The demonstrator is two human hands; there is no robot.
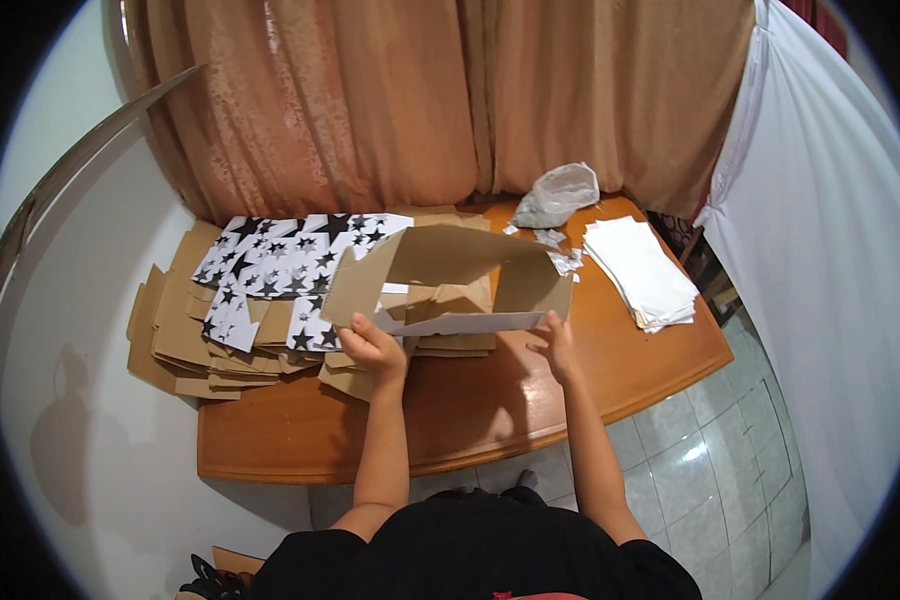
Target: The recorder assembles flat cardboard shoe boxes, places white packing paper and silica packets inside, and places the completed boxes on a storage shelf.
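The left hand (368, 350) and right hand (557, 348) grip, fingers closed, the near corners of a folded cardboard piece (442, 257) above the bench (470, 410); star-patterned pieces (270, 265) lie left, white sheets (642, 272) right.

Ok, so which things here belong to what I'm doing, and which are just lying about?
In use:
open cardboard box, left hand gripping one end, right hand at the other
probably flat cardboard pieces, star-patterned pieces

Apparently just lying about:
white sheets
plastic bag
small pale bits
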